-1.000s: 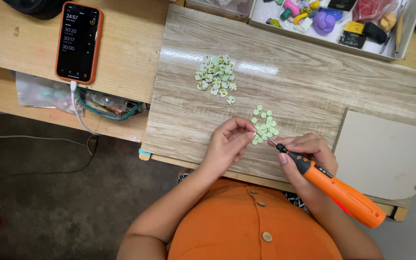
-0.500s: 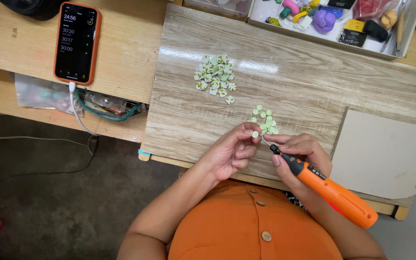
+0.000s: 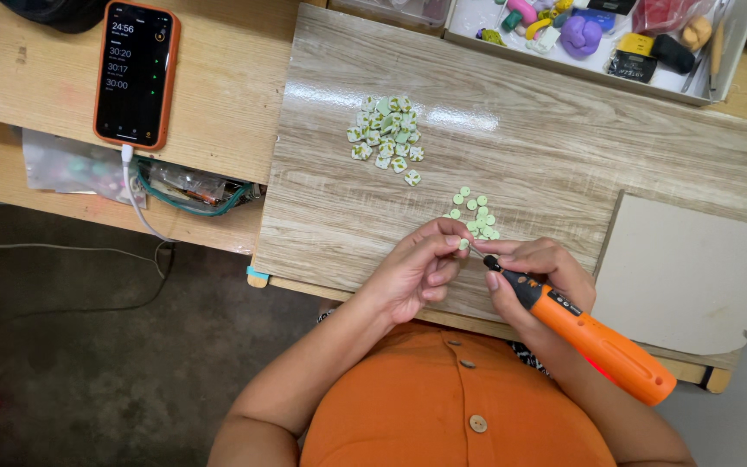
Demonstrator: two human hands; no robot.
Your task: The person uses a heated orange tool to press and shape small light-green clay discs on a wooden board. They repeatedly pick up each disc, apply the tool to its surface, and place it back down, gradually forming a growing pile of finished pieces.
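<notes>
Tray (image 3: 477, 36) holds colourful clay bits (image 3: 581, 35)

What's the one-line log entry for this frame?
left hand: pinches small green bead | right hand: grips orange rotary tool, tip at bead | small bead pile beside hands | larger pile farther back

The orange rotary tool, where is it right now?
In the head view the orange rotary tool is in the right hand at the board's near edge, its tip at a small green bead pinched by the left hand.

Orange rotary tool (image 3: 598, 339), orange shirt (image 3: 443, 406), seemingly pale-green beads (image 3: 475, 212).
</notes>
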